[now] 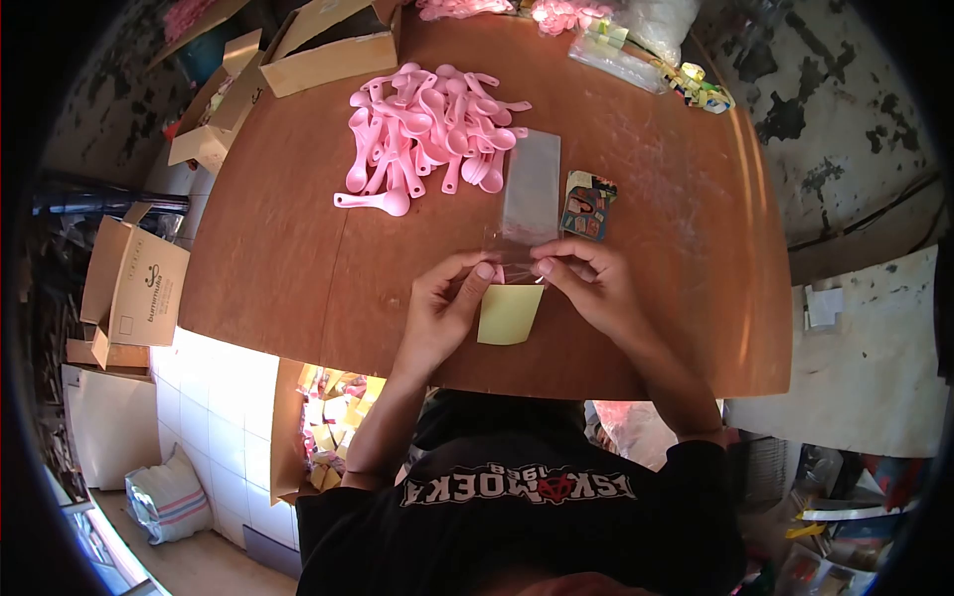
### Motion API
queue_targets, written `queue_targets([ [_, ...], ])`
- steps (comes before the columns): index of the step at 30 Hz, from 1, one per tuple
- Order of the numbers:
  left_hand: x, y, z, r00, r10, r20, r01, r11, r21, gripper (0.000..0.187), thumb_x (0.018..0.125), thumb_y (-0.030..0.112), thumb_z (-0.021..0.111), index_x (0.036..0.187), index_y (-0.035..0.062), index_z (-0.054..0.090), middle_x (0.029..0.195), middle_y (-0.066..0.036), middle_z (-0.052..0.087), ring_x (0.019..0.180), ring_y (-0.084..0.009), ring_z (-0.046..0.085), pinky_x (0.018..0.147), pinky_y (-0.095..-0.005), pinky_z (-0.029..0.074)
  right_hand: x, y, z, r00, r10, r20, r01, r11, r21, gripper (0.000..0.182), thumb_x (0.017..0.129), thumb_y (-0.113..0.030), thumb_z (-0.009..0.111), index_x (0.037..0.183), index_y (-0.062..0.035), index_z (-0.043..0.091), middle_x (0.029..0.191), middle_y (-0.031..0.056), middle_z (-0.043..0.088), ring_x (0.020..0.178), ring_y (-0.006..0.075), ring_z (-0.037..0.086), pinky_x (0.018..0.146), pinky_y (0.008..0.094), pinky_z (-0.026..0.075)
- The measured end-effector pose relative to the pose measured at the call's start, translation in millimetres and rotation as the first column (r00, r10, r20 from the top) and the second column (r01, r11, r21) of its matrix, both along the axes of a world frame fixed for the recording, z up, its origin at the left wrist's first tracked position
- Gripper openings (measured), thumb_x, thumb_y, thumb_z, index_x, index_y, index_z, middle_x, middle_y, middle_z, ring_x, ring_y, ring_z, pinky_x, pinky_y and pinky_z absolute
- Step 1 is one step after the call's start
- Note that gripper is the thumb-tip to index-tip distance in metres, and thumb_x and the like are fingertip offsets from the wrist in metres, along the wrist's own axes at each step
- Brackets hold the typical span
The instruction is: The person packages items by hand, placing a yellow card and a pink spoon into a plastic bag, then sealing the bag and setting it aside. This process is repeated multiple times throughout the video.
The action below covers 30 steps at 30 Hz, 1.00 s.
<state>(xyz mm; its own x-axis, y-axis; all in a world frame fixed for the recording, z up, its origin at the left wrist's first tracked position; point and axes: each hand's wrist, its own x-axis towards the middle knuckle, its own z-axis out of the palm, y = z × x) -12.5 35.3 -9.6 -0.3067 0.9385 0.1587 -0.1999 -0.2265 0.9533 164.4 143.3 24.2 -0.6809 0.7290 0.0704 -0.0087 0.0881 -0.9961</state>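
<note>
Between finger and thumb, my left hand [455,296] and my right hand [593,290] each pinch one side of a small clear plastic bag [515,268]. A yellow paper card [511,315] hangs at the near end of the bag, just above the table's front part. A bit of pink shows by the left fingertips, too small to name. Straight ahead of the fingers lies a stack of clear plastic bags [533,184]. A small printed card [588,205] rests to its right. Farther off, to the left, is a heap of pink plastic spoons [427,129].
The brown wooden table [278,248] has a rounded edge. Cardboard boxes [333,45] stand at its far left. Plastic packs [618,60] and more pink items [566,14] lie along the back. Below the front edge, a box of yellow-carded packets [333,422] sits by my left arm.
</note>
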Motion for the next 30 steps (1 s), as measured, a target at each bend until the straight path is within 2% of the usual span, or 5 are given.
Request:
queue_targets([
  [6, -2, -4, 6, 0.998, 0.047, -0.051, -0.048, 0.998, -0.032, 0.023, 0.098, 0.010, 0.061, 0.116, -0.0028, 0.065, 0.096, -0.006, 0.071, 0.089, -0.0091, 0.064, 0.080, -0.0226, 0.050, 0, 0, -7, 0.994, -0.064, -0.083, 0.072, 0.992, 0.104, 0.014, 0.090, 0.000, 0.066, 0.103, 0.0043, 0.069, 0.099, 0.0102, 0.069, 0.091, 0.0135, 0.067, 0.083, 0.0255, 0.055],
  [12, -5, -7, 6, 1.000, 0.021, 0.006, -0.021, 1.000, 0.006, 0.020, 0.098, 0.006, 0.058, 0.113, -0.0028, 0.067, 0.105, -0.009, 0.071, 0.097, -0.0116, 0.065, 0.086, -0.0244, 0.050, 6, 7, -12, 0.993, 0.059, -0.105, -0.051, 0.996, 0.076, 0.014, 0.090, 0.007, 0.062, 0.100, 0.0033, 0.071, 0.097, 0.0097, 0.069, 0.092, 0.0138, 0.067, 0.081, 0.0248, 0.054],
  [14, -7, -7, 5, 1.000, 0.007, 0.002, -0.007, 1.000, 0.003, 0.019, 0.098, 0.005, 0.058, 0.113, -0.0027, 0.067, 0.107, -0.010, 0.071, 0.099, -0.0122, 0.064, 0.087, -0.0250, 0.050, 6, 10, -11, 0.979, 0.134, -0.156, -0.095, 0.967, 0.236, 0.018, 0.089, 0.010, 0.060, 0.099, 0.0018, 0.072, 0.096, 0.0101, 0.069, 0.093, 0.0132, 0.066, 0.080, 0.0247, 0.053],
  [22, -9, -6, 8, 0.987, -0.011, -0.161, 0.028, 0.994, 0.104, 0.023, 0.097, -0.004, 0.048, 0.109, -0.0028, 0.068, 0.111, -0.014, 0.070, 0.104, -0.0189, 0.065, 0.092, -0.0295, 0.050, 8, 14, -6, 0.983, 0.166, -0.078, -0.127, 0.924, 0.362, 0.022, 0.081, 0.013, 0.061, 0.095, 0.0001, 0.073, 0.097, 0.0105, 0.068, 0.088, 0.0171, 0.066, 0.075, 0.0272, 0.051],
  [30, -6, -7, 6, 0.995, -0.076, -0.058, 0.079, 0.996, 0.052, 0.023, 0.091, -0.007, 0.059, 0.113, -0.0039, 0.064, 0.114, -0.014, 0.068, 0.106, -0.0191, 0.065, 0.092, -0.0307, 0.053, 8, 11, 7, 0.977, 0.211, -0.022, -0.170, 0.841, 0.513, 0.019, 0.080, 0.005, 0.068, 0.097, -0.0012, 0.072, 0.097, 0.0103, 0.067, 0.089, 0.0206, 0.066, 0.079, 0.0309, 0.051],
])
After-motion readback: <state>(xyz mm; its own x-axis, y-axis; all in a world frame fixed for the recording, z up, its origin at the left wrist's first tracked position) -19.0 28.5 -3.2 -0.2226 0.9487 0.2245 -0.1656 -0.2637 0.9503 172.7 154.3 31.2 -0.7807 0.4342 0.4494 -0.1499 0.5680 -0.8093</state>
